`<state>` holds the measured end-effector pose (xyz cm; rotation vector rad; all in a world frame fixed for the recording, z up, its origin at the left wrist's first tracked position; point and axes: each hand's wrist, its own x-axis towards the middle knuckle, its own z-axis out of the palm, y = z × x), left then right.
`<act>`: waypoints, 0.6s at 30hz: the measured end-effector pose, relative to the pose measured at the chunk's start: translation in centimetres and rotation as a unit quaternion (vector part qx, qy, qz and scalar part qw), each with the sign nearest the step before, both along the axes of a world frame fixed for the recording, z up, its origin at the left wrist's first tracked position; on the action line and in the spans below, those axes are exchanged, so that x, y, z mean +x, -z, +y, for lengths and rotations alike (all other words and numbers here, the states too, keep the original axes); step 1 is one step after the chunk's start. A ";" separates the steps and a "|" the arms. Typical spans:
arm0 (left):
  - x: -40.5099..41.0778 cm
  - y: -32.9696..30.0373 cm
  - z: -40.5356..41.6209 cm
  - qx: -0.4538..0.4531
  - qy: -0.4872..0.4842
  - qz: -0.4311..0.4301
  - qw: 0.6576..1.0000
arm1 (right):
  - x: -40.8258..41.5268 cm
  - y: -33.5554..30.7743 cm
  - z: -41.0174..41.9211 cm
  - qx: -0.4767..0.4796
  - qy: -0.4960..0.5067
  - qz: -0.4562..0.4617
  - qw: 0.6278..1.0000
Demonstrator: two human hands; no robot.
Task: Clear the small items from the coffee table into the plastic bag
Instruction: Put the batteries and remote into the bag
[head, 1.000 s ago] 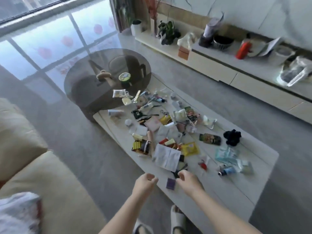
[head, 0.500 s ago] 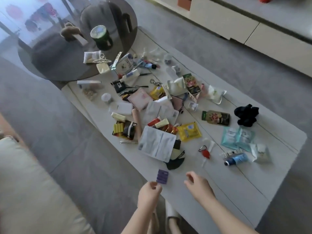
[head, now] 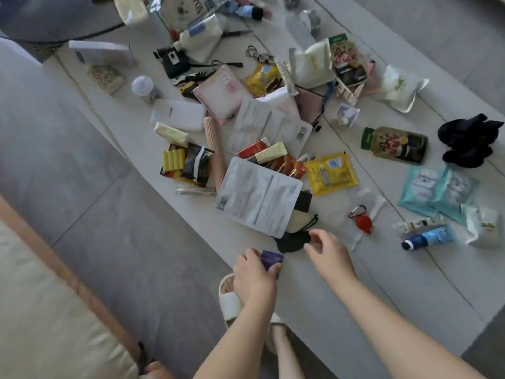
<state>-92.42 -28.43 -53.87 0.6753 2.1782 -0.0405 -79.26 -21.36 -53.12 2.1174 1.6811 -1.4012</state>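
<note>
**First pick under way: the purple packet at the near edge**

The clearing looks barely begun. The left hand (head: 252,272) has its fingers closed around a small purple packet (head: 272,259) at the near edge of the surface (head: 382,291), thumb on one side and fingertips on the other; whether it is lifted or resting there cannot be told. The right hand (head: 329,251) hovers just beside it, empty, fingers apart and loosely curled, over a black face mask (head: 291,240) that pokes out from under a white sachet (head: 258,196).

No plastic bag is in view, so the next move likely calls for finding one and opening it. The mask seems the right hand's nearest pick. Both forearms reach in from the bottom, palms down.
</note>
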 end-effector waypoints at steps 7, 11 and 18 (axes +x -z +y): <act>1.0 0.4 1.0 -0.024 -0.030 -0.045 0.998 | -0.8 0.1 0.8 0.035 0.037 -0.027 0.998; 0.1 -0.2 0.9 0.023 -0.202 -0.177 0.963 | -1.1 -0.7 1.8 0.042 0.041 -0.031 0.998; -4.5 -3.8 5.0 0.105 -0.480 -0.320 0.810 | -2.1 -2.6 4.0 0.054 0.043 -0.032 0.997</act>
